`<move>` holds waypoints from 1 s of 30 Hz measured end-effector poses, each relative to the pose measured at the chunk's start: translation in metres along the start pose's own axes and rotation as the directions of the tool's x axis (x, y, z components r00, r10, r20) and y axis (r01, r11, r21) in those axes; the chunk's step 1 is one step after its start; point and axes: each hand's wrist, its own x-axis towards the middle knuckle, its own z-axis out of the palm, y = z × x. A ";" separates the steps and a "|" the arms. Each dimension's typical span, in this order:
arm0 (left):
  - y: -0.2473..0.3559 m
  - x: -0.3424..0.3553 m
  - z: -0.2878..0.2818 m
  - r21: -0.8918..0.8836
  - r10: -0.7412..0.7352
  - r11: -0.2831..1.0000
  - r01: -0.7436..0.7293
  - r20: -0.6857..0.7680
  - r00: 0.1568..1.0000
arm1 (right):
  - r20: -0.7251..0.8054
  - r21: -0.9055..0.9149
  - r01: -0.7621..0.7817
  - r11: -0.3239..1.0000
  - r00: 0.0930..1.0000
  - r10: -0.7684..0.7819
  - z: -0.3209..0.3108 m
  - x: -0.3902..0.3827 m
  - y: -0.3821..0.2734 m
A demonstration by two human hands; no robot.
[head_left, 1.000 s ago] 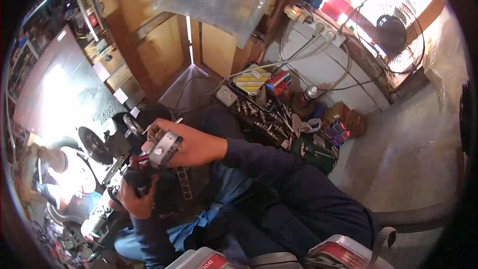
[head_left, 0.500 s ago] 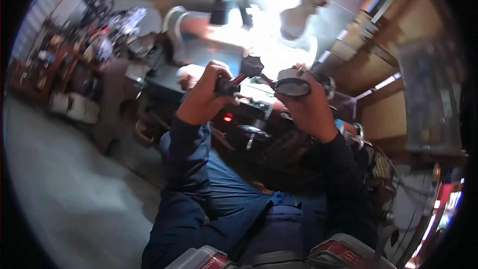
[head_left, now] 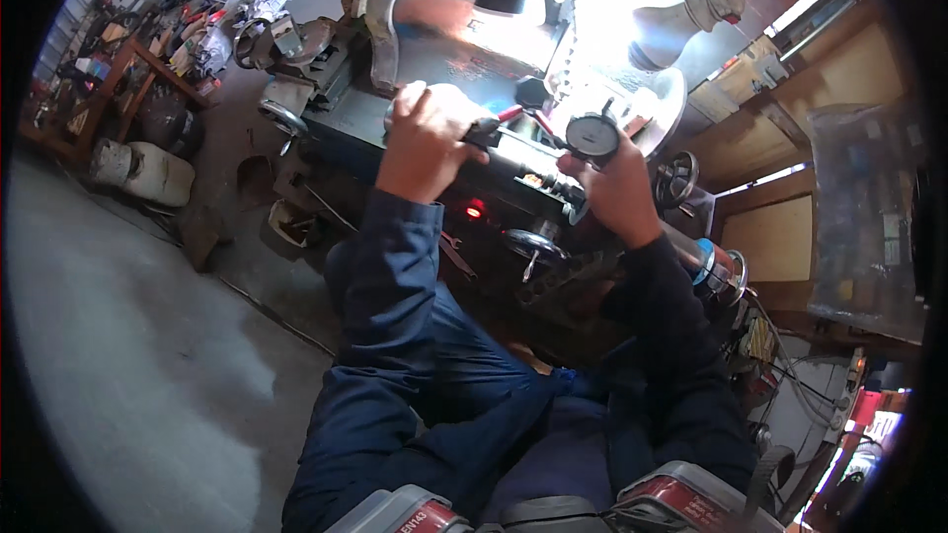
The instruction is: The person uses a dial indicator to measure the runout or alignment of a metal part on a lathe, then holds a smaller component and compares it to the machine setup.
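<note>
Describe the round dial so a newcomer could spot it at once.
Start at the big machine across the top of the picture. On its near side, find the person's right hand; the round dial is held at the upper end of that hand. Unlike the metal wheel to its right, it has a flat, pale face inside a dark rim.

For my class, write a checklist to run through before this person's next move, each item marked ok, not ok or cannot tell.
1. Dial gauge held in the right hand: ok.
2. Left hand gripping the black handle: ok.
3. Black knob tightened: cannot tell.
4. Gauge reading: cannot tell, too small.
5. Front handwheel free of both hands: ok.
6. Background free of glare: not ok, whited out above the gauge.
</note>
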 end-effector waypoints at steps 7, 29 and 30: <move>0.000 -0.002 -0.007 -0.021 -0.052 0.998 0.052 -0.027 0.998 | -0.013 0.004 0.043 0.999 0.999 -0.043 0.014 0.011 0.021; 0.031 0.007 0.003 0.263 -0.086 0.964 0.034 0.189 0.978 | 0.203 0.026 -0.138 0.990 0.970 0.130 0.002 0.024 0.033; 0.028 0.007 0.003 0.302 -0.036 0.953 -0.019 0.174 0.984 | 0.163 0.028 -0.094 0.995 0.983 0.089 0.002 0.023 0.030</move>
